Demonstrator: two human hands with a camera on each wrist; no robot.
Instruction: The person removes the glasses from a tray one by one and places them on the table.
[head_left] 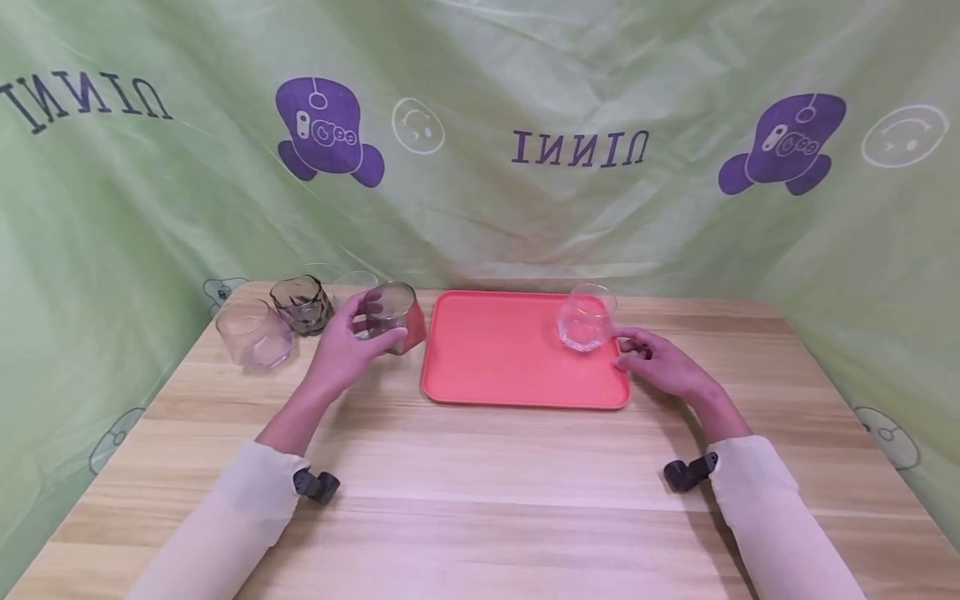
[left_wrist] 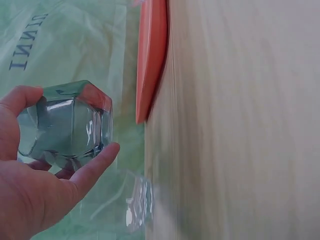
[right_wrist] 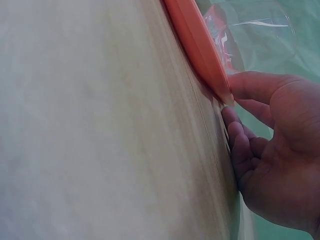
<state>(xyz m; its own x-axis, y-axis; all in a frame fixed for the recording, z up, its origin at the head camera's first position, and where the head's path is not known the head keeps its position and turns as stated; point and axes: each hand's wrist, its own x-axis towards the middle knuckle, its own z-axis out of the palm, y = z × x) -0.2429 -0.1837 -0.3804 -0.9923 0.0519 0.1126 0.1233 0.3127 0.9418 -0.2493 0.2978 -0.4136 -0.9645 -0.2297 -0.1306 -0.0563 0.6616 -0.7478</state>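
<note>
My left hand [head_left: 348, 346] grips a grey-tinted faceted glass [head_left: 396, 321], thumb on its near side, beside the left edge of the red tray [head_left: 517, 358]. In the left wrist view the glass [left_wrist: 70, 125] lies between the thumb and fingers, its base raised above the tabletop. At the tray's right edge, my right hand [head_left: 663, 362] holds the rim. The right wrist view shows the thumb [right_wrist: 252, 86] against the rim and the other fingers curled low by the table. A clear glass [head_left: 587, 321] stands on the tray beside those fingertips.
On the left of the wooden table [head_left: 480, 500] stand a clear glass [head_left: 255, 337], a dark glass [head_left: 302, 307] and another clear glass [head_left: 354, 287], partly behind the left hand. A green printed curtain [head_left: 480, 217] hangs behind and at both sides.
</note>
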